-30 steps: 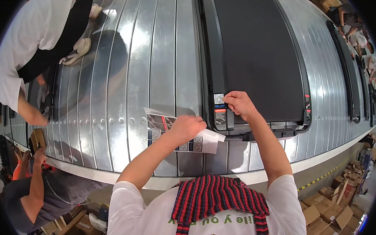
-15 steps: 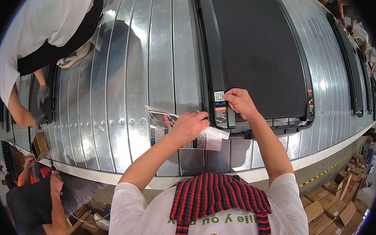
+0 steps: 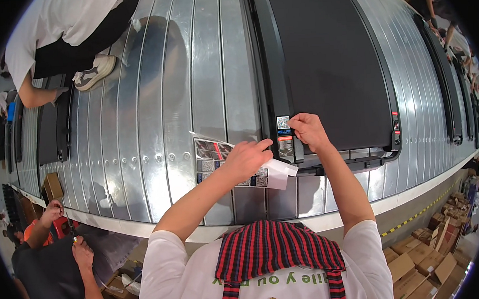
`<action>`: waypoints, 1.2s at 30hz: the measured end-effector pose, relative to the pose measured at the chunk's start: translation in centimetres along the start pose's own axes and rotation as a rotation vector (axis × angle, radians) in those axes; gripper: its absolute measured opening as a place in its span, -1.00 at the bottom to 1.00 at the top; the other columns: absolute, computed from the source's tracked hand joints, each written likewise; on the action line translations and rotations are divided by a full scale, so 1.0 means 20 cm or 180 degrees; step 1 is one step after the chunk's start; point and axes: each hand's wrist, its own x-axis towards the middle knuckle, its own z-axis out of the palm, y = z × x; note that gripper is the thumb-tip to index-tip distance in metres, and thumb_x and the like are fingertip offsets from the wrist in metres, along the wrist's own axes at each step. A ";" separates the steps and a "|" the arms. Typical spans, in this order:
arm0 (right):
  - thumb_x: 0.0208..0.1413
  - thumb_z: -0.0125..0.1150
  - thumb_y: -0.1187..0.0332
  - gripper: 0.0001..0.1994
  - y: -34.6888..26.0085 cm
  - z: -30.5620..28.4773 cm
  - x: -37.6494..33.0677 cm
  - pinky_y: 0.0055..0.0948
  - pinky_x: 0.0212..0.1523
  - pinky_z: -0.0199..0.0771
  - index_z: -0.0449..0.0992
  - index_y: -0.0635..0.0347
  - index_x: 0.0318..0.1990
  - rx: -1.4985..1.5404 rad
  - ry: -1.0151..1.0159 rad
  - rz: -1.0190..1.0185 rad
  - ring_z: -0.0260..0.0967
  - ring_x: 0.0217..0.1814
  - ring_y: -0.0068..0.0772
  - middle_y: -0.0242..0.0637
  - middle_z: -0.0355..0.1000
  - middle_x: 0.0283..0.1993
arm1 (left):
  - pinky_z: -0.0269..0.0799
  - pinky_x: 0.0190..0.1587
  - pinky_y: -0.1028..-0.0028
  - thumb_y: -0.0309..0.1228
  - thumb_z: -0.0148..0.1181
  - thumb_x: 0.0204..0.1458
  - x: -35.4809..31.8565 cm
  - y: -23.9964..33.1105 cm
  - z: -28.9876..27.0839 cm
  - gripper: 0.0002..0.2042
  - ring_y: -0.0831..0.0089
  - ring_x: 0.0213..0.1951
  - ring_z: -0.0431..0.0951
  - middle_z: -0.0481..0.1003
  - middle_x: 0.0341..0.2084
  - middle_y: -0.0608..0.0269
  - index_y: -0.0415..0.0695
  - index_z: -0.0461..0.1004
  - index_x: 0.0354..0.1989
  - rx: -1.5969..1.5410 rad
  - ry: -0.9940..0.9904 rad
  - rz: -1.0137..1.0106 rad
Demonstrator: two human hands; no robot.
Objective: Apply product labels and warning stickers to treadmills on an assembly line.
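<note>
A black treadmill base [image 3: 330, 61] with a wide belt lies before me. On the near end of its left rail is a black sticker [image 3: 283, 124] with a square code. My right hand [image 3: 309, 130] is closed in a pinch at the right edge of this sticker. Just below it sits an orange-topped warning label [image 3: 286, 146]. My left hand [image 3: 247, 160] is closed on a sheet of stickers [image 3: 278, 179], left of the rail. The sheet's right part is bare white backing, and its left part carries several printed stickers. Left fingertips under the hand are partly hidden.
Ribbed metal slats [image 3: 207, 69] form the work surface, with a pale edge [image 3: 201, 233] nearest me. A person [image 3: 51, 29] stands on the slats at upper left; another person [image 3: 55, 270] works at lower left. Cardboard boxes [image 3: 416, 254] lie beyond the edge at lower right.
Both my hands keep nearly the same places at the sticker and sheet. The upper-left person's arm has drawn back from the front of another base; the lower-left person's hands have shifted.
</note>
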 end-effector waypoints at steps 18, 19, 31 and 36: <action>-0.09 0.14 0.47 -0.89 0.02 0.01 0.00 -0.65 -0.66 0.13 0.43 0.35 -0.50 -0.0133 0.0129 -0.0079 0.14 -0.68 -0.71 -0.43 0.30 -0.66 | 0.40 -0.36 0.29 -0.50 -0.02 -0.22 0.11 -0.02 -0.01 -0.92 0.26 -0.35 0.46 0.30 -0.02 0.18 -0.18 0.38 -0.52 0.0186 -0.0471 0.0042; -0.09 0.14 0.46 -0.89 0.03 0.01 0.01 -0.65 -0.65 0.15 0.43 0.35 -0.50 -0.0180 0.0155 -0.0117 0.14 -0.67 -0.71 -0.42 0.31 -0.65 | 0.40 -0.36 0.28 -0.51 -0.03 -0.22 0.12 -0.02 -0.01 -0.92 0.25 -0.36 0.46 0.29 -0.02 0.17 -0.19 0.38 -0.53 0.0157 -0.0516 0.0034; -0.15 0.11 0.44 -0.85 0.08 0.03 0.03 -0.59 -0.60 0.25 0.45 0.41 -0.48 -0.0774 0.0515 -0.0524 0.24 -0.62 -0.65 -0.32 0.39 -0.62 | 0.37 -0.32 0.27 -0.52 -0.02 -0.23 0.05 -0.01 0.04 -0.91 0.22 -0.35 0.46 0.33 -0.07 0.16 -0.17 0.35 -0.48 0.0133 -0.0307 -0.0120; -0.16 0.12 0.45 -0.85 0.09 0.03 0.04 -0.59 -0.60 0.24 0.45 0.41 -0.48 -0.0667 0.0547 -0.0510 0.23 -0.63 -0.65 -0.32 0.38 -0.63 | 0.34 -0.23 0.28 -0.52 -0.02 -0.22 -0.02 -0.02 0.04 -0.87 0.24 -0.27 0.44 0.34 -0.10 0.18 -0.15 0.36 -0.42 0.0083 -0.0233 -0.0135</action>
